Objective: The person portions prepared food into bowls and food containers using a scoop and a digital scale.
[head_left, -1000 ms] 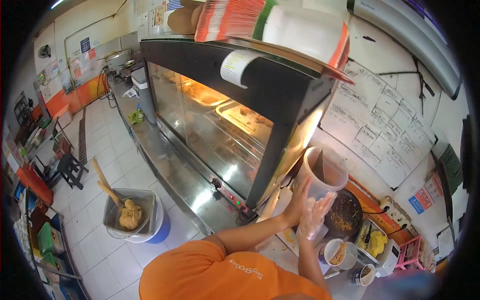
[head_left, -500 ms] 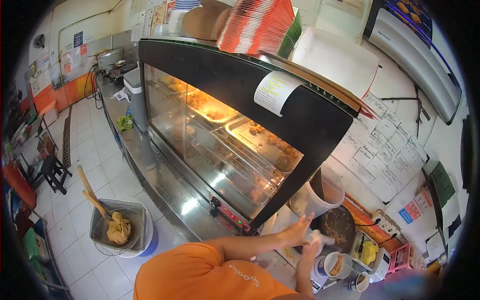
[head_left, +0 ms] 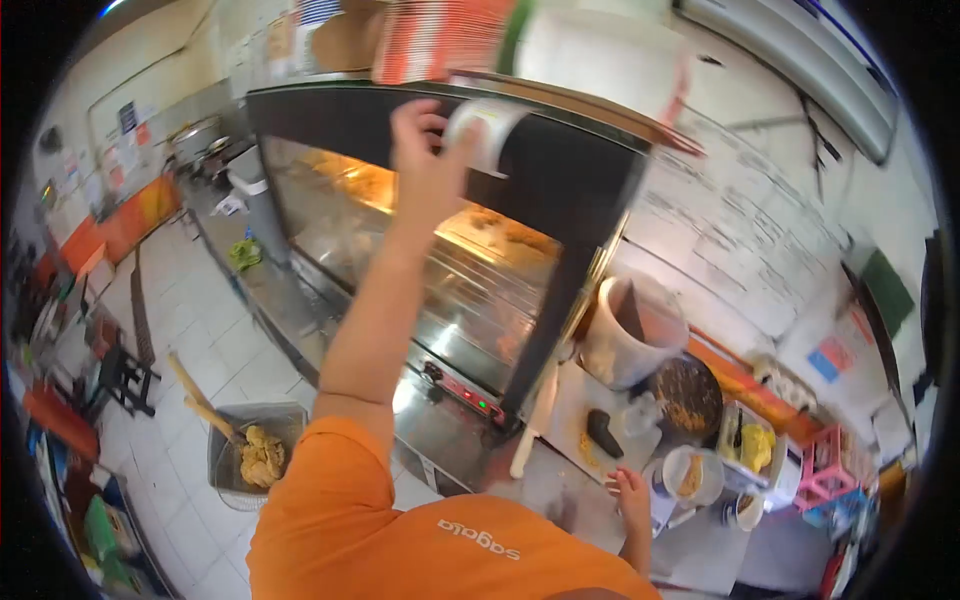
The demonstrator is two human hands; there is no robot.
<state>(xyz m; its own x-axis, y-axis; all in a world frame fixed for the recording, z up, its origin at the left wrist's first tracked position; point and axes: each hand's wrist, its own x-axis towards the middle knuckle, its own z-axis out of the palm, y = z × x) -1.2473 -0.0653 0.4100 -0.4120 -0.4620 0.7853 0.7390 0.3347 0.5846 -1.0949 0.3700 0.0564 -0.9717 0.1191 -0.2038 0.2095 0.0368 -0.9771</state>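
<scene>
My left hand is raised in front of the food warmer's black top panel. Its thumb overlaps a curled white printed paper stuck there, and its fingers are bent and apart from the thumb, with nothing visible between them. Low on the right, my right hand hovers over the counter with its fingers apart, beside a paper cup holding brown food. Just beyond it, a dark elongated object and a crumpled clear plastic piece lie on a light cutting board.
The glass-fronted food warmer holds trays of fried food. A knife lies by the board. Behind stand a white bucket and a dark pan. A basket of fried food is at lower left, and a pink basket at right.
My hands, close together over the board with clear plastic between them, have separated. The left has swung up to the warmer's top panel; the right has stayed low. The plastic now lies on the board.
</scene>
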